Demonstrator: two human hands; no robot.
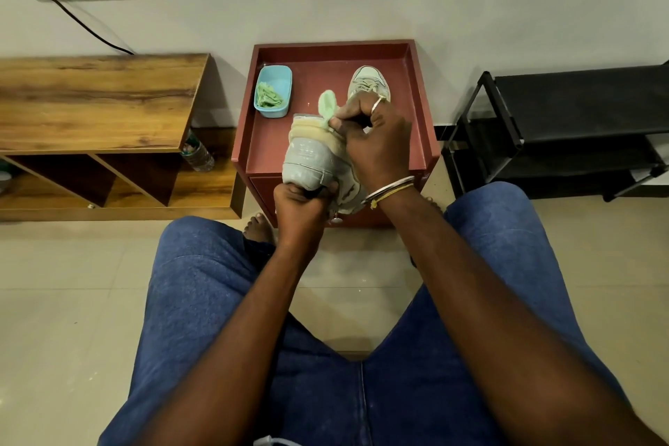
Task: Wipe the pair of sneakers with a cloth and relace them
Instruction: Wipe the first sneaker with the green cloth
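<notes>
Over the low red square table (249,141), you hold the pale grey sneaker (307,159) with sole upward, its long axis pointing away from you. Your left hand (300,206) grips its near end with curled fingers. Your right hand (376,145), at the far end, pinches the small pale green cloth (327,105) against the sole edge.

Both bare forearms reached forward over the thighs. The left hand (300,206) sat lower and nearer the body, its fingers curled round the near end of a sneaker (311,159). Just beyond it and to its right, the right hand (374,145) was turned back-up, thumb and fingertips pinching a green cloth (327,106) against the sneaker's far end.
</notes>
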